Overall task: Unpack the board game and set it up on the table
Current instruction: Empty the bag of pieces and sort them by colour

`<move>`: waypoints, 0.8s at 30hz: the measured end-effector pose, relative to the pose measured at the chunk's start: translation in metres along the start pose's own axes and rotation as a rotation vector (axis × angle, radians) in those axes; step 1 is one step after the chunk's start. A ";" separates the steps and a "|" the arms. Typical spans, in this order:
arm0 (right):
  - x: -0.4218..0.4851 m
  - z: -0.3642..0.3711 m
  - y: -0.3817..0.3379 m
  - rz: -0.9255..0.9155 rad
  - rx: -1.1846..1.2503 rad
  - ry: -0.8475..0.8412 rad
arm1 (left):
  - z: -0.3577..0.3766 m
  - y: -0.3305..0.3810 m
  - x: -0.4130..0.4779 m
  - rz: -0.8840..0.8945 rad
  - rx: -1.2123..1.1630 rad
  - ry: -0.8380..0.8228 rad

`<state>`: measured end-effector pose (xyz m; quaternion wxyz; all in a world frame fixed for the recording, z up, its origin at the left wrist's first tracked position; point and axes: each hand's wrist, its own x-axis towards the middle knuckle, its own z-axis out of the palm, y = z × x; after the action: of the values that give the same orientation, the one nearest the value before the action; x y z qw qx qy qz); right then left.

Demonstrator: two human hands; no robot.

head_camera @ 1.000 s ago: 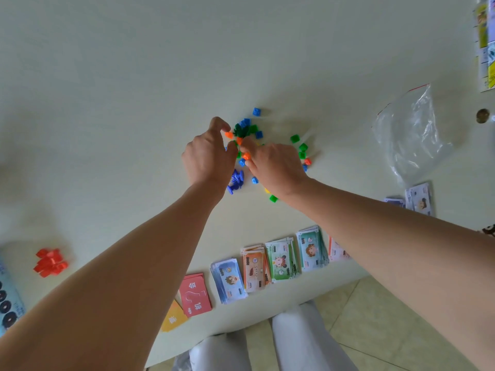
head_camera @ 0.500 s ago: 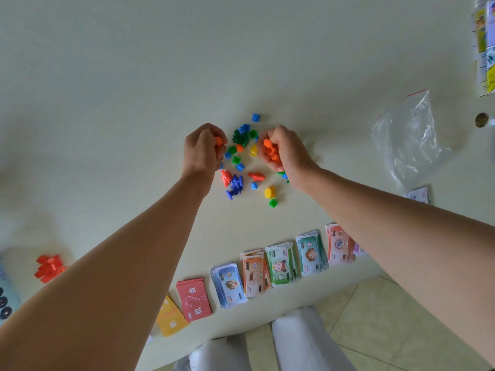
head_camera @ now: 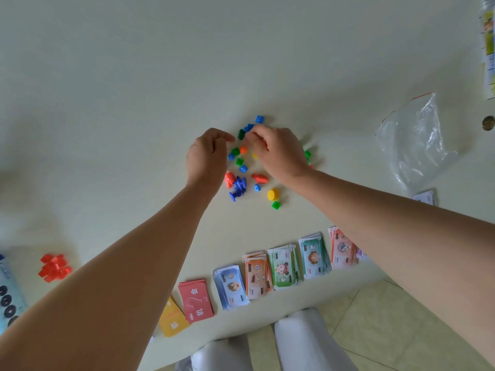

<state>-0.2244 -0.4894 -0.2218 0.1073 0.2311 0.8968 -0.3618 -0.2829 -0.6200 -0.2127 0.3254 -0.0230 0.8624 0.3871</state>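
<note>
A scatter of small plastic game pieces point(head_camera: 243, 149) in blue, green, orange and yellow lies mid-table. Below it are blue pawns point(head_camera: 238, 188), a red pawn point(head_camera: 229, 179), an orange pawn point(head_camera: 259, 178), a yellow pawn point(head_camera: 273, 194) and a green cube point(head_camera: 276, 205). My left hand point(head_camera: 207, 156) hovers at the pile's left edge, fingers curled and tips pinched together, its catch mostly hidden. My right hand point(head_camera: 278, 153) covers the pile's right side, fingers curled round orange pieces, fingertips at the top of the pile.
An empty clear zip bag point(head_camera: 415, 145) lies to the right. Stacks of play money point(head_camera: 284, 266), red cards point(head_camera: 197, 301) and yellow cards point(head_camera: 172, 321) line the near table edge. A heap of red pieces point(head_camera: 53, 267) sits far left. The board's edge point(head_camera: 488, 49) shows top right.
Both hands, earlier lifted and fisted on orange pieces either side of the pile, have come down onto its upper part. The right hand has shifted left and forward.
</note>
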 end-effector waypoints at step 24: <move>-0.021 -0.013 -0.016 0.192 0.461 -0.083 | 0.001 0.005 -0.016 0.091 -0.044 0.054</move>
<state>-0.2139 -0.4970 -0.1952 0.1223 0.3188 0.7594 -0.5539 -0.2711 -0.6199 -0.2005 0.2833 -0.0013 0.8624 0.4195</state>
